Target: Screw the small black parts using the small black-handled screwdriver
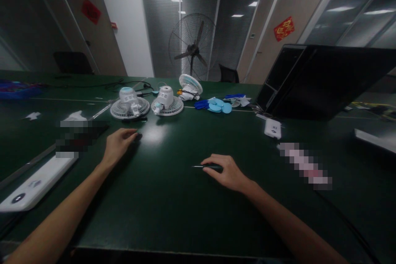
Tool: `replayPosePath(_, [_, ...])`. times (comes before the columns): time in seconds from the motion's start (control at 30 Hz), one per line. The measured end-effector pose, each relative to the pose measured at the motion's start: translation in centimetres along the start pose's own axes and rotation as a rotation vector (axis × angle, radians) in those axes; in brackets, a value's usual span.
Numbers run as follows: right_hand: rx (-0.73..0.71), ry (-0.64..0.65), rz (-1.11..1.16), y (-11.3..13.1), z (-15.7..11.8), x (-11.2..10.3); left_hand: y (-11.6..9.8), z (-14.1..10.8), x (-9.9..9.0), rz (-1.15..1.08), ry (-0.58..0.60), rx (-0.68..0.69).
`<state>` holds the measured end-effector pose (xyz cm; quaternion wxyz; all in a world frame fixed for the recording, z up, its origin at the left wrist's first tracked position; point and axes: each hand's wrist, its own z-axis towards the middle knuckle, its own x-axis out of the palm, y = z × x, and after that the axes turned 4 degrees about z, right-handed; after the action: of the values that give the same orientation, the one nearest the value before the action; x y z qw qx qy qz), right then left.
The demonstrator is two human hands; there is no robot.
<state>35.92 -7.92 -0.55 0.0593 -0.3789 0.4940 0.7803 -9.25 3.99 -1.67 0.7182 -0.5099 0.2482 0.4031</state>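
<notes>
My right hand (pixel 225 170) rests low over the green table, its fingers closed around the dark handle of a screwdriver (pixel 215 168). The thin metal shaft points left. Farther left and a little deeper on the table, my left hand (pixel 119 143) has its fingers pinched together at a small dark piece (pixel 139 135), too small and dim to name. Beyond that hand, two white fan heads (pixel 130 105) (pixel 167 105) lie grille down with their motor housings up. A third fan head (pixel 191 86) leans behind them.
Light blue fan blades (pixel 219 106) and blue gloves (pixel 201 104) lie at the back centre. A large black monitor (pixel 328 82) stands at the right, near a small white box (pixel 272 128). A long white fan stand part (pixel 40 181) lies at the left.
</notes>
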Motion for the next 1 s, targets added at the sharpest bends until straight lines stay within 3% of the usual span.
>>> replayPosePath(0.3, [0.012,0.002,0.006,-0.2,0.0,0.1,-0.5,-0.1,0.9,0.107,-0.016,-0.024])
replayPosePath(0.73, [0.009,-0.002,-0.026,-0.1,0.1,0.1,-1.7,-0.2,0.5,0.118,0.033,-0.145])
replayPosePath(1.0, [0.013,0.014,-0.004,0.2,0.1,-0.1,-0.8,0.2,0.7,0.092,0.089,-0.136])
